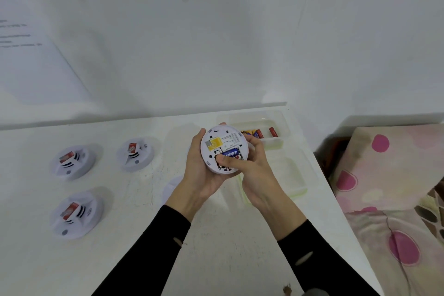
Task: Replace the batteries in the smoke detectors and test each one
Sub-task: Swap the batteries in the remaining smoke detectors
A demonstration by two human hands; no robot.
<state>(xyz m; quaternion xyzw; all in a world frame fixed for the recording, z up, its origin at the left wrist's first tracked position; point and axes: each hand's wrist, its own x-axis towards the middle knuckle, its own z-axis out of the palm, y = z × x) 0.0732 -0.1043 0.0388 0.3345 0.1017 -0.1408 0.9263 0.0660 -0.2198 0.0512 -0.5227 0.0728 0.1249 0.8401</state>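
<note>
Holding the smoke detector (222,149) back-up above the table (134,235), the left hand (201,175) cups its rim while the right hand (249,168) thumb presses a blue battery (230,152) into the bay, its other fingers wrapped round the far edge. Looks like light, stiff, slick plastic, so I'd grip the rim. Three more detectors (72,214) sit at left, spare batteries (259,132) in the far tray (278,125).

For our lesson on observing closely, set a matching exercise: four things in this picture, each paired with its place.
Things
1. blue battery
2. red batteries
3. left hand
4. three smoke detectors

Places
A. in the far tray
B. on the table, left side
C. in the held detector
D. under the held detector

Pairs: 1-C, 2-A, 3-D, 4-B
</note>
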